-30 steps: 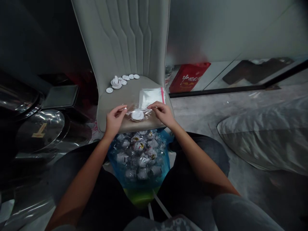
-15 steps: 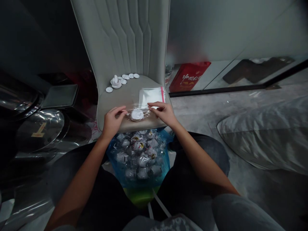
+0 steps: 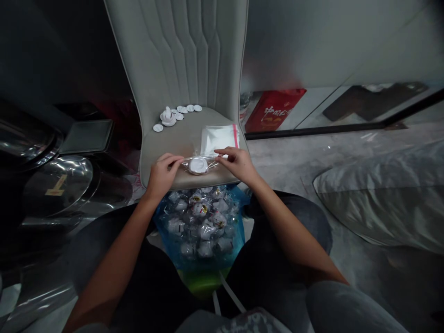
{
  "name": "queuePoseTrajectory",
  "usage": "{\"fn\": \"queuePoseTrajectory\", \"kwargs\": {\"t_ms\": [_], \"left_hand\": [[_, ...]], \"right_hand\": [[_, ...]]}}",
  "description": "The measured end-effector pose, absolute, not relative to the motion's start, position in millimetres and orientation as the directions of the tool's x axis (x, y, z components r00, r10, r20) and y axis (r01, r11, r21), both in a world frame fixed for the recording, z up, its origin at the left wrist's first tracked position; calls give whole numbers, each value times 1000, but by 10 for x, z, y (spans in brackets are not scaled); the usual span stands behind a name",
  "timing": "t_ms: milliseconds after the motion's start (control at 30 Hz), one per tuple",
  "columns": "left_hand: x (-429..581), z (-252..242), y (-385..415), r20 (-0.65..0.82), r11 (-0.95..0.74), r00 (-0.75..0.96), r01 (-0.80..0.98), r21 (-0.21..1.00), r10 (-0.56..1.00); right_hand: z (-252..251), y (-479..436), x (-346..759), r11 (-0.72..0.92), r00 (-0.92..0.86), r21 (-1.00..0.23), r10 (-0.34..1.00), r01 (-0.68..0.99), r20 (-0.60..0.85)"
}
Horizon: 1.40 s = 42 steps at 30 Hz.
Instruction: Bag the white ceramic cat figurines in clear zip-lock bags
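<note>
A small clear plastic bag (image 3: 198, 164) with a round white part inside lies at the front of a grey chair seat (image 3: 180, 138). My left hand (image 3: 161, 175) pinches the bag's left end. My right hand (image 3: 236, 163) pinches its right end along the top edge. A stack of empty clear bags with a red strip (image 3: 219, 138) lies just behind my right hand. Several loose white round parts (image 3: 175, 115) sit at the back of the seat.
Between my knees stands a blue bag (image 3: 203, 226) full of several bagged white parts. A red paper bag (image 3: 274, 109) leans at the wall to the right. Shiny metal objects (image 3: 58, 180) lie to the left, and a plastic-wrapped cushion (image 3: 381, 194) to the right.
Both hands have drawn the bag's top edge flat and lowered it onto the seat; the bag now lies flatter than a second ago.
</note>
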<state>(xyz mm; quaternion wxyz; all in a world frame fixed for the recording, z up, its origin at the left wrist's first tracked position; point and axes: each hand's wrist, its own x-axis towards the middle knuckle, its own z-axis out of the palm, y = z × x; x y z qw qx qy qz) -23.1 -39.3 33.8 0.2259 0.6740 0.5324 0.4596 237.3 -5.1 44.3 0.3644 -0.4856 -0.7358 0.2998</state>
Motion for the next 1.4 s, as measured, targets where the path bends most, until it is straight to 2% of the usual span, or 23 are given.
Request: {"fn": "queuePoseTrajectory", "kwargs": {"t_ms": [133, 267, 433, 633, 733, 800, 900, 967, 1033, 1100, 1233, 1300, 1400], "left_hand": [[-234, 321, -367, 397, -329, -24, 516, 791, 917], [-233, 296, -341, 367, -318, -14, 474, 822, 930], [-232, 251, -335, 285, -231, -37, 488, 841, 958], [-223, 248, -336, 252, -215, -30, 432, 876, 967], [-255, 213, -318, 172, -171, 24, 313, 934, 985], [-296, 179, -307, 65, -98, 145, 232, 968, 987], [-364, 125, -303, -106, 30, 393, 196, 980, 913], [-396, 85, -302, -158, 63, 465, 214, 975, 871], [-416, 48, -296, -177, 67, 451, 250, 966, 875], [-428, 26, -284, -196, 78, 411, 286, 955, 890], [-423, 34, -265, -167, 54, 338, 319, 946, 926], [-404, 39, -268, -143, 28, 323, 335, 942, 935], [-355, 20, -288, -122, 1, 328, 346, 938, 937]], "right_hand": [[461, -61, 2402, 394, -303, -749, 915, 532, 266], [465, -60, 2404, 384, -297, -793, 917, 474, 266], [427, -56, 2349, 183, -255, -911, 963, 370, 90], [401, -15, 2331, 127, -208, -961, 975, 247, 76], [473, -24, 2400, 22, -280, -969, 959, 248, -49], [541, -34, 2477, -28, -389, -961, 911, 274, -137], [619, -23, 2597, -60, -560, -934, 786, 353, -262], [617, 29, 2646, 15, -556, -907, 794, 420, -244], [557, 127, 2661, 170, -476, -837, 871, 519, -118], [447, 260, 2655, 308, -410, -703, 912, 641, 25], [191, 515, 2663, 351, -348, -484, 932, 801, 100], [91, 594, 2692, 338, -335, -455, 938, 824, 90], [-7, 659, 2742, 298, -332, -535, 943, 790, 35]]}}
